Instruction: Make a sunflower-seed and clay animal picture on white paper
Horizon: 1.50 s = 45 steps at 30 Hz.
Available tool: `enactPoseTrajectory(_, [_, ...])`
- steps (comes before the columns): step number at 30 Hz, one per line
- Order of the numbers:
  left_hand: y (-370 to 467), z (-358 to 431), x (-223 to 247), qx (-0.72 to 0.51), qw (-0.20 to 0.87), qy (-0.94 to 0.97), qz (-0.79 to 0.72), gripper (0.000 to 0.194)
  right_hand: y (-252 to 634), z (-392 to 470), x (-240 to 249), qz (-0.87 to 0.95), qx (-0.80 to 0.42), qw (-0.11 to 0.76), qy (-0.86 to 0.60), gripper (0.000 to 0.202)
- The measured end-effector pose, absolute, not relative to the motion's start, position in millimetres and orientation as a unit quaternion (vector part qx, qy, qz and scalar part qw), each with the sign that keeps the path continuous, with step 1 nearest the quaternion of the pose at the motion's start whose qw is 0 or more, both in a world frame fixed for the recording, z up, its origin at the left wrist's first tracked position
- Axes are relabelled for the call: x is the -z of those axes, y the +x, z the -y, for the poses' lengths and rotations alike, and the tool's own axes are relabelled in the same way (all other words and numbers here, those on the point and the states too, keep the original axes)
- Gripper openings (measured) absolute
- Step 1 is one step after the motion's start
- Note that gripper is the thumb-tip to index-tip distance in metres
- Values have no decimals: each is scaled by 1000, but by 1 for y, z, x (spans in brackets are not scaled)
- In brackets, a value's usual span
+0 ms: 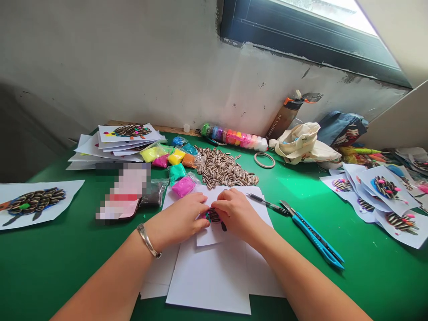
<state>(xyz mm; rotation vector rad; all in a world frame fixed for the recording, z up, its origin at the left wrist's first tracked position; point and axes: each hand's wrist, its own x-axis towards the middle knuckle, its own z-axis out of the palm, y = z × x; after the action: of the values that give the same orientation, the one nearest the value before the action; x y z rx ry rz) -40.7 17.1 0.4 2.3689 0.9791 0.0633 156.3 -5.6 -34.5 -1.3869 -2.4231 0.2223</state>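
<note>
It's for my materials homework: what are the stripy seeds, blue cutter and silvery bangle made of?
Heaped brown-and-cream seeds: probably sunflower, from their matte, striped, pointed shells. Slim blue cutter: likely plastic, smooth and brightly coloured; its grey blade looks like steel. Curved silvery bangle: probably polished metal, because it shines.

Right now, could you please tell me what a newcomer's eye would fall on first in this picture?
Probably the bare left hand and bare right hand, close together over a small dark-striped seed picture on white paper near the view's centre, atop the bright green table. Just beyond them, the heap of striped sunflower seeds stands out beside colourful plastic packets. To their right lies a bright blue utility knife.
</note>
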Motion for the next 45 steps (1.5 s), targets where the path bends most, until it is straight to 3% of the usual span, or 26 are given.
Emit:
enactPoseTrajectory(10, [-39,-16,-6,-24,278,888,-365,9,145,-1,23,858,-80,110,-496,23])
enactPoseTrajectory(20, [-40,-15,-7,-11,279,886,-369,12,160,7,19,815,-107,210,-529,22])
enactPoseTrajectory(27, [-41,-14,-7,-10,267,894,-359,11,160,12,20,823,-172,214,-497,20])
enactPoseTrajectory(45, [-39,-12,-10,6,272,889,-370,12,162,8,36,837,-109,237,-481,21])
